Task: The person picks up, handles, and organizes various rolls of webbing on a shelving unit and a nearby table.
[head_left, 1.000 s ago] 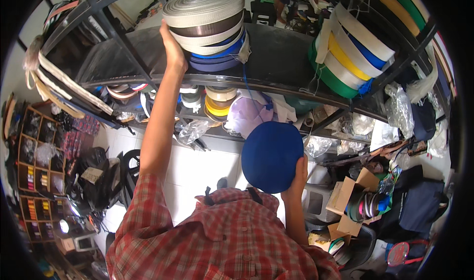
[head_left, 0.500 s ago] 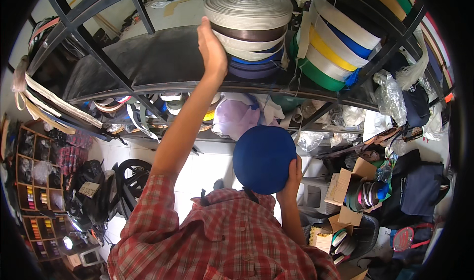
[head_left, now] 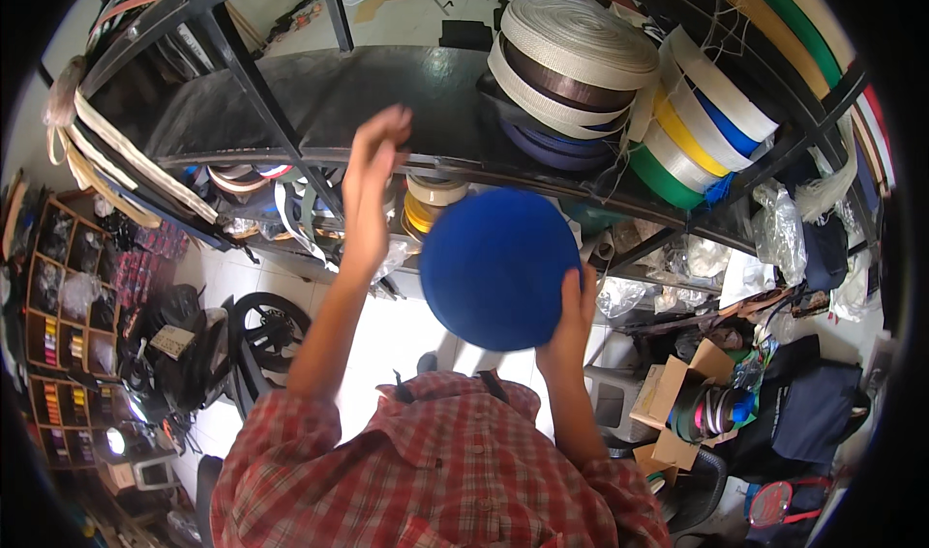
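My right hand (head_left: 569,321) grips the right edge of a round, flat blue webbing roll (head_left: 500,269), its broad face turned up below the shelf edge. Empty and slightly blurred, my left hand (head_left: 373,180) is raised to the left of that roll, fingers loosely apart. On the black shelf (head_left: 406,88) ahead, a leaning stack holds a beige webbing roll (head_left: 581,35) on top, with brown, white and dark blue ones beneath. To its right leans another stack of white, blue, yellow and green webbing rolls (head_left: 677,127).
Black metal shelf posts (head_left: 247,79) rise in front. Lower down are more rolls (head_left: 431,205) and plastic bags (head_left: 619,296). A motorcycle (head_left: 184,335) and a thread rack (head_left: 73,335) stand at left. Cardboard boxes (head_left: 663,393) sit on a chair at right.
My left hand has come off the stack of rolls and drawn back toward me. The blue webbing roll in my right hand has risen toward the shelf. The view has shifted left.
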### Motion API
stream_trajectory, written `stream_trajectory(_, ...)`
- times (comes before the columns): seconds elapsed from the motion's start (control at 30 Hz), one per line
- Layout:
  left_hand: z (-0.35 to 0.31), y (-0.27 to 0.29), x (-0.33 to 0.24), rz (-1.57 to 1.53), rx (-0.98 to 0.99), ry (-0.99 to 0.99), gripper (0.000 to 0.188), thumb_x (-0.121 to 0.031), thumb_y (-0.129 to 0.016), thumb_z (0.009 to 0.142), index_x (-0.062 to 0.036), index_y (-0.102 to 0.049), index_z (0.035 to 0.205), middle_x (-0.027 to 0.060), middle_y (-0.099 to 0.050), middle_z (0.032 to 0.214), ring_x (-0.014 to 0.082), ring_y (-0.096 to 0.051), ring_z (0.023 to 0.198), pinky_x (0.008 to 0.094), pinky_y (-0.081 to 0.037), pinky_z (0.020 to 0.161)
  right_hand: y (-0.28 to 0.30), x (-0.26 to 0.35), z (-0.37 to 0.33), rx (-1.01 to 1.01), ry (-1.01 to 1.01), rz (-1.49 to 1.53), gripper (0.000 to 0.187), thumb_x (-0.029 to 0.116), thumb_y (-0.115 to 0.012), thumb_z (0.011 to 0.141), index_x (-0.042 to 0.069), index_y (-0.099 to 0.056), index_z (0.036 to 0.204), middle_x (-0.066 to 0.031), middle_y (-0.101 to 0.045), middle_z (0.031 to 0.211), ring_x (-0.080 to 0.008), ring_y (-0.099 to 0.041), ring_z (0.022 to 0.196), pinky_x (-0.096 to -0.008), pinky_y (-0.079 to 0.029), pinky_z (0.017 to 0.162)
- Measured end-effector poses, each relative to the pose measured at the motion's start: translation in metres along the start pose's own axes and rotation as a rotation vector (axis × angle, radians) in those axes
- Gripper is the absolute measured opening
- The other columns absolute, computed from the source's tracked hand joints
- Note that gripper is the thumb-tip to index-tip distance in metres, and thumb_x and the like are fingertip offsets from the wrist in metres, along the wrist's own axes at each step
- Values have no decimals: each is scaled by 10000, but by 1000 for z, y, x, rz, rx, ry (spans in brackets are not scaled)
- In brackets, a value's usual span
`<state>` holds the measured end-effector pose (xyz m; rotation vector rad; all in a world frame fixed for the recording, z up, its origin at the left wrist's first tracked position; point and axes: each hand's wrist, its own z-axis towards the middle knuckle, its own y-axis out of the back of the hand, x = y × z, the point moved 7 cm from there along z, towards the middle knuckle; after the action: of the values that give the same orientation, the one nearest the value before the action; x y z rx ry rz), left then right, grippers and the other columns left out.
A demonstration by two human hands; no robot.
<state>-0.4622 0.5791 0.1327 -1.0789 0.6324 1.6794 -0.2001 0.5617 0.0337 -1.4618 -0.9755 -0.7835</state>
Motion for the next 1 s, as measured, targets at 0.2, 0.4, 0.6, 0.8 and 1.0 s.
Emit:
stream_trajectory(0.2, -65, 28, -19, 315, -41, -335, 1272, -471, -887, 523, -16, -142, 1448, 244, -186, 1492, 375, -278, 1361, 487, -247, 1105, -125, 16, 38, 145, 130, 78, 468, 385, -457, 986, 28, -384, 1280, -149, -445, 1259, -231, -453, 1145, -333, -328, 1007)
stream_trajectory(0.4, 15, 52, 3, 535, -111, -172, 1238, -392, -882, 561, 54, -139, 1445, 321, -227, 1461, 442, -187, 1388, 512, -145, 1131, -178, 34, 85, 248, 131, 42, 489, 332, -519, 955, 6, -309, 1253, -199, -510, 1092, -282, -646, 862, -389, -580, 695)
stream_trajectory(0.6, 35, 51, 13, 1083, -96, -297, 1024, -525, -773, 654, 148, -374, 1316, 357, -379, 1362, 490, -260, 1341, 516, -172, 1122, -173, 41, 104, 391, -36, -662, 682, 469, -525, 917, -52, -286, 1288, -162, -567, 676, -239, -595, 441, -299, -495, 385)
stream_trajectory(0.8, 35, 56, 10, 929, -169, -311, 854, -366, -778, 687, 62, -410, 1328, 305, -426, 1349, 463, -309, 1326, 491, -204, 1118, -167, 35, 102, 557, -100, -717, 762, 423, -555, 919, -96, -274, 1401, -124, -593, 588, -174, -553, 393, -279, -415, 341)
stream_trajectory(1.0, 59, 7, -38, 424, -52, -391, 585, -188, -733, 766, -7, -489, 1265, 203, -588, 1169, 303, -583, 996, 398, -458, 886, -102, 112, 77, -52, 754, -676, 258, 153, -593, 910, -6, -589, 1113, -31, -572, 604, -68, -503, 517, -240, -377, 454)
